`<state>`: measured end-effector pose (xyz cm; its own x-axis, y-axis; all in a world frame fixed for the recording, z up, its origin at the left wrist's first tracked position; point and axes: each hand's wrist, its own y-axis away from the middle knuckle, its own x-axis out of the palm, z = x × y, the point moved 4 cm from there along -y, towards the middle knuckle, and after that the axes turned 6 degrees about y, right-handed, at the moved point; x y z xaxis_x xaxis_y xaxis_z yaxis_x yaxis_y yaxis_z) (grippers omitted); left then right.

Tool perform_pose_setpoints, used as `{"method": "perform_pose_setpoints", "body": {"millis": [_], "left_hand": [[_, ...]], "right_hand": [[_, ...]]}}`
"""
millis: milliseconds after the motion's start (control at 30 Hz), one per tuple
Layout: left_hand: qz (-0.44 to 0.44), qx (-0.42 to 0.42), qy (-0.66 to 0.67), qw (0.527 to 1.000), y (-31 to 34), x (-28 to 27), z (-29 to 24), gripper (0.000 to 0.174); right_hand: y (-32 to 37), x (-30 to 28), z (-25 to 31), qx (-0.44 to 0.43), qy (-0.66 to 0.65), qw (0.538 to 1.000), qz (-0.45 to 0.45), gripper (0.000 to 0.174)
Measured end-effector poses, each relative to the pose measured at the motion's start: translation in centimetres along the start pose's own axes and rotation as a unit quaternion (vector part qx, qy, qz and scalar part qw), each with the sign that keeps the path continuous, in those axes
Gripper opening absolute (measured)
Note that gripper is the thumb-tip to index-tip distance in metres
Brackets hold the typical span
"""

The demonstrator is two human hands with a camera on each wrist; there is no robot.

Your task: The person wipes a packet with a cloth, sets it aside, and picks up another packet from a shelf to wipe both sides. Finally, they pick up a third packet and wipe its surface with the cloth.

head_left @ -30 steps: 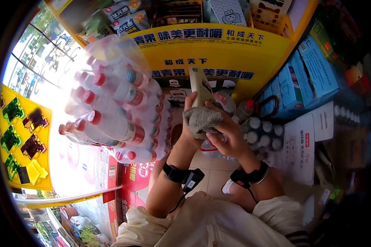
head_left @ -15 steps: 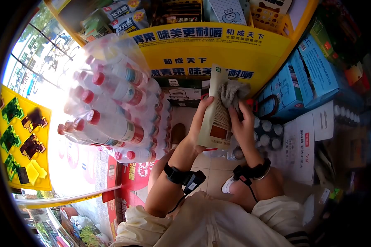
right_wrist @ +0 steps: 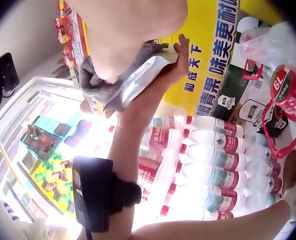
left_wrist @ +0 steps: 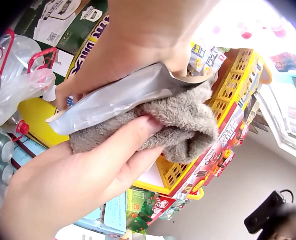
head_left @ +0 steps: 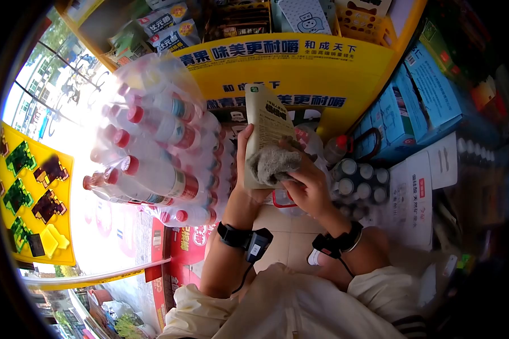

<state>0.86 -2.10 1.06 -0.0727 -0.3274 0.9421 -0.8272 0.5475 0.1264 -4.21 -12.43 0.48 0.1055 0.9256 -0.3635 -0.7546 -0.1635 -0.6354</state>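
In the head view my left hand point(head_left: 242, 161) holds a flat, cream-coloured printed pouch point(head_left: 266, 116) by its left edge, thumb along the side. The pouch stands upright with its printed face towards me. A fuzzy grey cloth point(head_left: 272, 165) lies against the pouch's lower half, gripped by my right hand point(head_left: 310, 189). From the left wrist the pouch's silvery edge point(left_wrist: 113, 102) shows, with the bunched cloth point(left_wrist: 180, 122) pressed along it under the right fingers. The right wrist view shows the left fingers point(right_wrist: 180, 52) at the pouch's far edge.
Shrink-wrapped water bottles point(head_left: 164, 127) are stacked on the left. A yellow display shelf point(head_left: 345, 70) with packaged snacks stands ahead. On the right are blue cartons point(head_left: 430, 101), a red-capped jug point(head_left: 336, 148) and a pack of cans point(head_left: 359, 181).
The pouch has swung left from a slanted, more edge-on pose, so its printed face shows more squarely. The right hand and cloth have moved left and down, from its upper part to its lower half.
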Motion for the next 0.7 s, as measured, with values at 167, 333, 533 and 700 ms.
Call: {"method": "perform_pose_setpoints", "body": {"millis": [167,333,533,700], "left_hand": [[-0.057,-0.055,-0.099,0.992,0.7,-0.3,2.6,0.061],[-0.068,-0.043,-0.05,0.995,0.4,0.3,2.6,0.056],[-0.022,0.145,-0.109,0.983,0.8,-0.2,1.1,0.056],[-0.095,0.205,-0.202,0.953,0.5,-2.7,-1.0,0.064]], "right_hand": [[-0.5,-3.5,-3.7,0.13,0.083,0.972,-0.175,0.016],[0.1,-2.7,-4.9,0.171,0.014,0.972,-0.158,0.017],[0.1,-1.2,-2.2,0.144,-0.061,0.987,-0.032,0.02],[0.0,-1.1,-1.3,0.094,-0.074,0.993,0.013,0.02]]}}
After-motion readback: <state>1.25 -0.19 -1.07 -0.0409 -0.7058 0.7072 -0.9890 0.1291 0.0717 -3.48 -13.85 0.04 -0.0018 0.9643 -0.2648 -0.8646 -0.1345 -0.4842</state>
